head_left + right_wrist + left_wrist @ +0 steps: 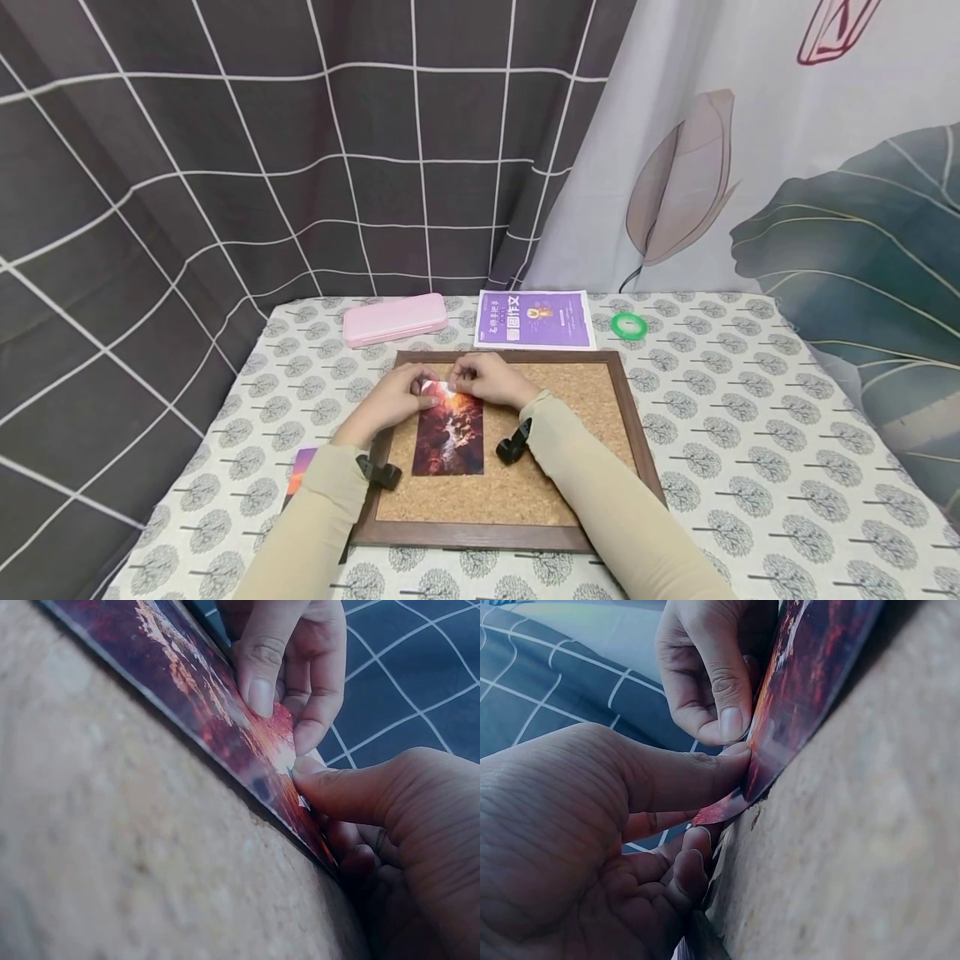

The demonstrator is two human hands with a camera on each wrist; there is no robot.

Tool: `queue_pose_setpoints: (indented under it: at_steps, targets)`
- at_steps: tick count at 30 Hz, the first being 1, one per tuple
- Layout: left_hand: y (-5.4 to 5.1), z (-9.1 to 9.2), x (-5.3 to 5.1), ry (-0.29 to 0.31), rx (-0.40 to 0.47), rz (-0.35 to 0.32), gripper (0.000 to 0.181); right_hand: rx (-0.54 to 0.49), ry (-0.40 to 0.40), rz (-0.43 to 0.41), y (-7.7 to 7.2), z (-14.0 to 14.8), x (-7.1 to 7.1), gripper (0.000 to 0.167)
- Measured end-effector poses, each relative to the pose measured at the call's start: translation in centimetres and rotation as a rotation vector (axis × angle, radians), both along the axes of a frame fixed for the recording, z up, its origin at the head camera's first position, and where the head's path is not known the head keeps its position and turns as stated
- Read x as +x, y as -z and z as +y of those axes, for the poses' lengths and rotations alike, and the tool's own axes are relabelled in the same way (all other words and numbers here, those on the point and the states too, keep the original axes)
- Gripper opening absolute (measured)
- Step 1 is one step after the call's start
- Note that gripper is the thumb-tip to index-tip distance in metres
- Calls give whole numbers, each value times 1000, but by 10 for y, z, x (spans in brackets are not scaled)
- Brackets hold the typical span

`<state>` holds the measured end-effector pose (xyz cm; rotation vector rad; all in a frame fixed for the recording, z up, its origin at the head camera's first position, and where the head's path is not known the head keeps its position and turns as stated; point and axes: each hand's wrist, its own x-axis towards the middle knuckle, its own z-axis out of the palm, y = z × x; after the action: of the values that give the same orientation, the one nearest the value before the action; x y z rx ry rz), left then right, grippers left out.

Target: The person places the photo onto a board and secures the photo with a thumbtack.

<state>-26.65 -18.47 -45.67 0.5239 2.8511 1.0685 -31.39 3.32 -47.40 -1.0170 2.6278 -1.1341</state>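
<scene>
A red and dark photo print (450, 433) lies over the left part of a framed cork board (540, 483). The left hand (393, 402) pinches its top left edge between thumb and fingers; in the left wrist view that hand (592, 825) bends the corner of the print (810, 682). The right hand (491, 379) pinches the top edge close beside it. Seen from the right wrist, the right hand (405, 825) has its thumb on the edge of the print (202, 697), which stands slightly off the cork (135, 825).
Behind the board are a pink case (395, 320), a purple booklet (535, 320) and a green tape roll (628, 326). Another colourful print (302, 468) lies left of the board, partly under the left forearm. A tree-patterned cloth (750, 467) covers the table.
</scene>
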Motion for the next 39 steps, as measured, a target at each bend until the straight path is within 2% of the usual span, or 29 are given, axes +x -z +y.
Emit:
queue_pose_setpoints:
  at_steps: [9, 39]
  targets:
    - [-2, 1, 1, -9, 11, -29, 34, 7, 4, 14, 1, 0, -1, 5]
    - [0, -1, 0, -5, 11, -24, 35, -12, -6, 42, 2, 1, -1, 6]
